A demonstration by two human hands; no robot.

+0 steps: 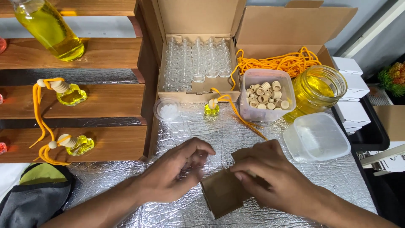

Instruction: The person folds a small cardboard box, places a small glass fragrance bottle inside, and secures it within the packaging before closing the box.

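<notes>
In the head view, a small brown cardboard box (223, 192) is seen at the lower centre of the frame, lying on the crinkled silver foil table covering (337, 181). It is pinched at its upper flap by the right hand (270, 175), whose fingers are closed on the cardboard, apparently so that the flap is kept steady. The left hand (177, 171) is curled just left of the box; something small and clear may be enclosed in its fingers, but what is gripped cannot be told.

Above the hands, at the frame's centre, a small clear bottle of yellow liquid with a wooden cap and orange cord (211, 107) stands upright on the foil, set within easy reach. Behind it, an open cardboard carton of empty clear glass bottles (198, 59) is placed with its lid leaning back, so that the rows are exposed. To its right, a clear plastic tub of round wooden caps (266, 95) is left uncovered, its translucent plastic lid (316, 137) laid aside at the right. A glass jar of yellow liquid (318, 88) stands beside the tub, and a bundle of orange cords (278, 61) is kept in a second open carton behind.

At the left of the frame, two finished yellow bottles with orange cords (71, 95) are laid on stepped wooden shelves (105, 101), seemingly for display.
</notes>
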